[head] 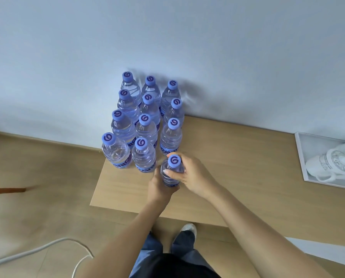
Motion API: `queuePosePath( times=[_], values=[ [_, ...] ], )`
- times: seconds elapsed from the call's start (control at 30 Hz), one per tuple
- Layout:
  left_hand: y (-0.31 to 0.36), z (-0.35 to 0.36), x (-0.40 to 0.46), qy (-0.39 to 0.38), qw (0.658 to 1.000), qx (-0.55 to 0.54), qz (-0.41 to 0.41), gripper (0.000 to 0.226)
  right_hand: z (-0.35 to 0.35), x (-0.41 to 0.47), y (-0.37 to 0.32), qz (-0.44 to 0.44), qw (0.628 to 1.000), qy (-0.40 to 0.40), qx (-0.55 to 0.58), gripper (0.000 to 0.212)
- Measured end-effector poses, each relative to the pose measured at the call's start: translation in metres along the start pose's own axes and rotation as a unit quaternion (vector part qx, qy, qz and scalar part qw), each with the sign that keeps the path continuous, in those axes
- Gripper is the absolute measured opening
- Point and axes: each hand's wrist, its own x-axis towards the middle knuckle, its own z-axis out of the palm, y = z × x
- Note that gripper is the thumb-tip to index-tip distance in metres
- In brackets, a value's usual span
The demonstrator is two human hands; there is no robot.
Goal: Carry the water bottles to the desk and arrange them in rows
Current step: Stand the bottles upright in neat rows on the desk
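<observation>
Eleven upright water bottles (145,125) crowd the desk's (237,157) left corner in three tight columns running back to the wall (167,37), caps nearly touching, with no gap between them wide enough for a hand. A twelfth bottle (172,171), gripped by both hands, fills the front of the right column. To the right, bare wood stretches open as far as a white tray (302,157) holding a white jug (332,163). The desk's near strip also lies clear for approach.
</observation>
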Motion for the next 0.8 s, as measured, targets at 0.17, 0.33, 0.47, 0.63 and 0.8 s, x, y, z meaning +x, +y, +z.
queuePosePath(
  times=[0.17,0.33,0.47,0.63,0.8],
  values=[
    [0.005,0.006,0.002,0.050,0.998,0.029,-0.004,0.070,0.004,0.004,0.005,-0.021,0.999,0.032,0.003,0.041],
    [0.012,0.013,0.007,0.088,0.994,0.045,-0.038,0.057,0.006,0.011,0.015,-0.011,0.999,0.035,-0.006,0.046],
    [0.016,0.015,0.013,0.102,0.992,0.051,-0.059,0.039,0.007,0.017,0.019,-0.012,0.998,0.055,-0.017,0.046],
    [0.023,0.016,0.019,0.109,0.991,0.031,-0.074,0.034,0.008,0.026,0.020,-0.016,0.997,0.075,-0.029,0.044],
    [0.027,0.019,0.020,0.118,0.990,0.023,-0.077,0.037,0.008,0.027,0.023,-0.017,0.996,0.087,-0.018,0.045]
  ],
)
